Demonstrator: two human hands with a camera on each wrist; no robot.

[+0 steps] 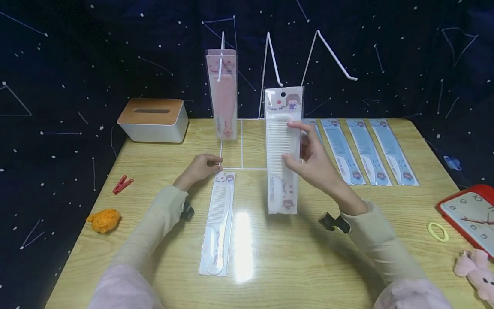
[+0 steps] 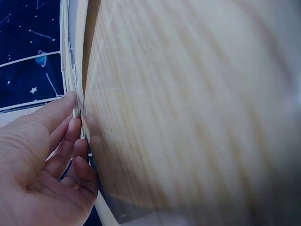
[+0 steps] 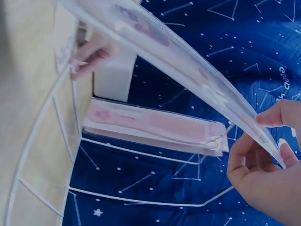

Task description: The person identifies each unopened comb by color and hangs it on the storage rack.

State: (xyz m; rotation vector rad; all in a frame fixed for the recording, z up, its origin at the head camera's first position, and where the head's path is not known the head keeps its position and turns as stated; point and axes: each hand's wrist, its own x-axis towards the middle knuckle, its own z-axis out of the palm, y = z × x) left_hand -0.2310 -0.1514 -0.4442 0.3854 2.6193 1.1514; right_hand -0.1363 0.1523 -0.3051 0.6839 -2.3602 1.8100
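My right hand (image 1: pixel 317 165) holds a white comb in a clear package (image 1: pixel 278 146) upright by its side edge, thumb and fingers pinching it. The package's top hole is in front of the middle hook (image 1: pixel 274 58) of a white wire rack (image 1: pixel 242 146). At the rack's front left corner, my left hand (image 1: pixel 198 169) pinches the wire between thumb and fingers. Pink packaged combs (image 1: pixel 224 98) hang from the left hook, seen also in the right wrist view. A second white packaged comb (image 1: pixel 218 223) lies on the table just below my left hand.
Several blue packaged combs (image 1: pixel 366 152) lie in a row at the back right. A tissue box (image 1: pixel 152 120) stands at the back left. Red clip (image 1: pixel 122 184) and orange bundle (image 1: pixel 104 220) lie left; a red clock (image 1: pixel 468 214), yellow ring (image 1: pixel 438 231) and pink plush toy (image 1: pixel 478 272) are right.
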